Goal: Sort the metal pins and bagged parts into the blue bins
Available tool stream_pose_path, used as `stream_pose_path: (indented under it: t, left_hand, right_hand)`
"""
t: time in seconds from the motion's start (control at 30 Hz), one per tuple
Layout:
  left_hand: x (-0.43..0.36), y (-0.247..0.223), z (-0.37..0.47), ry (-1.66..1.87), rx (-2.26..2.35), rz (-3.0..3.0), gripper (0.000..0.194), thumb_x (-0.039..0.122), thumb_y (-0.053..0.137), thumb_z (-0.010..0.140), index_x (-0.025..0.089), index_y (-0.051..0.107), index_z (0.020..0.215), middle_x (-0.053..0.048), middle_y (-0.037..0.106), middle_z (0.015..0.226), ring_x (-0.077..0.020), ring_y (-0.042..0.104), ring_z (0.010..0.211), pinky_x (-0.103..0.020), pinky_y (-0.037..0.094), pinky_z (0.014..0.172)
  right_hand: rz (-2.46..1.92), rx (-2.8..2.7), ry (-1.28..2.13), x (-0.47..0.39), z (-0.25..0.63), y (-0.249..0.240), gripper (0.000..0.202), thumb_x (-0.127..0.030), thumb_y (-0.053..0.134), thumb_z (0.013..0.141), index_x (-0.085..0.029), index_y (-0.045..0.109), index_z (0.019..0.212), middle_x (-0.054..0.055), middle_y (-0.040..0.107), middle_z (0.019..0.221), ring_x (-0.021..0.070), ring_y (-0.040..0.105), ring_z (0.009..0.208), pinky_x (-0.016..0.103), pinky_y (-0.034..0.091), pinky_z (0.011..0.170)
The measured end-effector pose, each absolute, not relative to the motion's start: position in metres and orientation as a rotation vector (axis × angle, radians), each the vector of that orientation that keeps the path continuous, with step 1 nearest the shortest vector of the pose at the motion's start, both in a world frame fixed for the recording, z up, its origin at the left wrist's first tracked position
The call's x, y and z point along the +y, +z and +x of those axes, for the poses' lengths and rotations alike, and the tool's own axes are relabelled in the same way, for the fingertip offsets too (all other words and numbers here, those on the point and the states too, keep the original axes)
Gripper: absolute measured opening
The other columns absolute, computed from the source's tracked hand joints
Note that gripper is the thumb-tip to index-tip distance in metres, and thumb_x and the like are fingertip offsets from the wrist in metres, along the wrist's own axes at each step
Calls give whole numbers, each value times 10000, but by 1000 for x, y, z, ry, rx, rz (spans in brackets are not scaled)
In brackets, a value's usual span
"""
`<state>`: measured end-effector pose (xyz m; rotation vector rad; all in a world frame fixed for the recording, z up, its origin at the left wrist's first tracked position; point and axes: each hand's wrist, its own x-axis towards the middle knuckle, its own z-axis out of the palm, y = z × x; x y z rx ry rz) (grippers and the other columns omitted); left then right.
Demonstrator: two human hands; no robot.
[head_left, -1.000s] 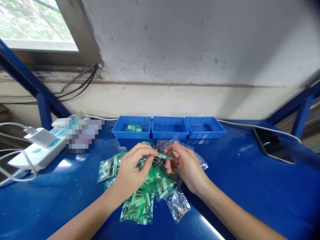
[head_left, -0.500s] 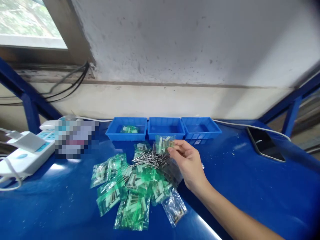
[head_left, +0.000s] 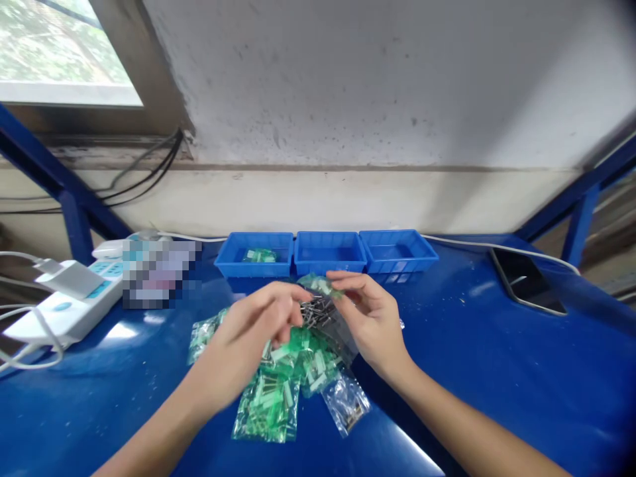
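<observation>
My right hand [head_left: 370, 318] pinches a small green plastic bag [head_left: 317, 285] by its right side, above the pile and in front of the middle tray. My left hand [head_left: 261, 338] reaches in from the left, fingers loosely bent and a little apart, the fingertips close to the bag's left edge; nothing shows in them. Beneath both hands lies a heap of loose metal screws [head_left: 318, 311]. Green bags of screws and white plugs [head_left: 268, 407] spread around it, partly hidden by my left hand. A clear bag with brass-coloured pieces [head_left: 346, 404] lies in front.
Three blue trays stand in a row along the wall: the left tray [head_left: 228, 265] holds green bags, beside the middle tray [head_left: 328, 265] and right tray [head_left: 400, 264]. At left are a white power strip [head_left: 74, 308] and a blurred-out item [head_left: 159, 271]. A phone [head_left: 527, 281] lies right.
My left hand has come into view from the lower left and moved up to the bag. The bag in my right hand has dropped slightly and tilted.
</observation>
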<state>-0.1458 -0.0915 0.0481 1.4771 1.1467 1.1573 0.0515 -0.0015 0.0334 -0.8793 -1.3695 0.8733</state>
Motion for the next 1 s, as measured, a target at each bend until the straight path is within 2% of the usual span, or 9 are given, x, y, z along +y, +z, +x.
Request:
stream_pose_path:
  t: [0.17,0.27,0.33,0.43,0.53,0.6,0.77,0.87,1.0]
  left_hand:
    - [-18,57,-123,1042,1118,1396,267,378,506,888,153,634,952,-39,606,745,-133,563,599,-236,453,492]
    - [-4,55,-123,1112,1226,1569,182,324,533,882,185,620,960,-19,612,779,-122,559,620,-232,463,534]
    - [-7,49,-128,1228,1306,1841,117,239,561,868,210,616,967,-16,630,857,-136,591,723,-244,484,626]
    - [-16,38,-131,1338,1211,2253,198,89,525,858,226,613,970,-31,622,990,-169,594,921,-285,488,772]
    - [-20,31,-128,1336,1122,2471,297,16,483,843,239,622,982,-57,552,1118,-205,528,1057,-347,461,856]
    - [-22,31,-125,1293,1174,2480,321,33,498,840,265,629,1019,-69,475,1189,-237,462,1124,-387,434,881]
    - [-25,38,-126,1208,1214,1915,149,257,484,903,233,617,965,-65,508,990,-205,520,919,-357,440,779]
    - [-24,41,-125,1138,1078,1388,327,411,337,952,189,573,907,-38,550,771,-155,522,682,-293,439,623]
    - [-20,38,-123,1139,1116,1314,180,357,532,878,184,560,916,9,527,694,-118,486,598,-238,417,565]
  right_hand:
    - [-763,-1733,395,-9,50,33,274,-19,529,755,-235,674,841,72,502,1199,210,508,1126,358,470,833]
    - [-850,-1790,337,-10,49,33,290,-33,504,774,-227,690,881,93,439,1204,233,441,1171,375,454,848]
    - [-967,-1769,458,-9,49,35,240,-87,513,798,-214,689,901,90,479,1098,222,481,1084,378,443,842]
    - [-996,-1697,906,-9,48,40,177,-262,512,860,-201,668,801,28,543,811,157,540,784,309,446,706]
    - [-981,-1535,1234,-9,46,42,291,-373,480,883,-195,617,697,-29,487,596,107,456,555,233,364,513]
    - [-1008,-1477,1211,-9,45,41,262,-347,498,874,-193,623,703,-38,474,561,98,427,515,223,339,480]
    - [-976,-1623,717,-8,46,36,211,-184,509,864,-232,693,955,21,608,774,140,563,716,278,457,660]
    - [-833,-1749,547,-10,48,32,343,-86,471,849,-267,666,1064,53,592,962,153,586,869,304,488,745]
    - [-695,-1861,461,-16,45,26,461,4,409,799,-271,648,1082,81,489,1177,174,534,1075,335,488,859]
